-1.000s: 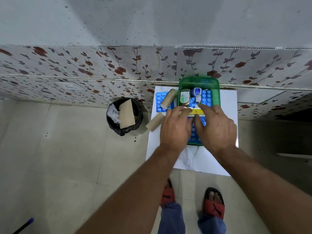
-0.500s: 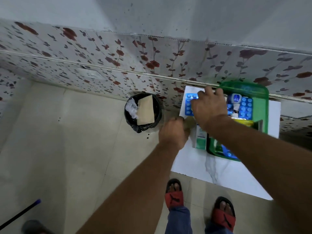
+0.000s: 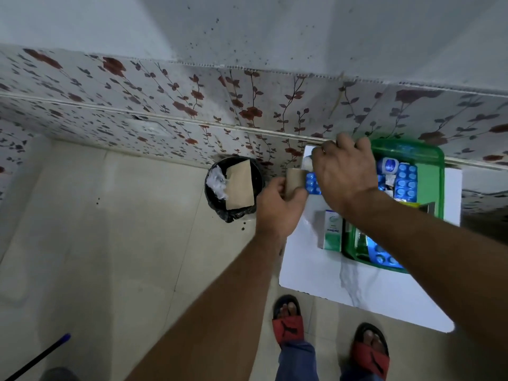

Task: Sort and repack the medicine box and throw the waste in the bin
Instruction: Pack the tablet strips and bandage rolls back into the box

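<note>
My left hand (image 3: 277,207) is shut on a brown cardboard roll (image 3: 295,180), held at the table's left edge beside the black bin (image 3: 220,213). My right hand (image 3: 345,174) is curled down over the blue blister pack (image 3: 312,184) at the table's far left corner. Its fingers close on a second roll, of which only a pale end (image 3: 307,162) shows. The green medicine box (image 3: 438,177) stands to the right, holding blue blister strips (image 3: 406,182) and a small blue-capped jar (image 3: 389,166). A white and green carton (image 3: 332,233) lies beside the box.
The bin holds a brown cardboard piece (image 3: 239,185) and crumpled white plastic (image 3: 217,182). The white table (image 3: 330,279) stands against the flowered wall. My feet in red sandals (image 3: 288,325) are below the table's front edge. A dark stick (image 3: 35,358) lies at the lower left.
Both hands left the green box and moved left. My left hand took up the roll at the table's edge, and my right hand closed over the roll on the blister pack. The view swung left.
</note>
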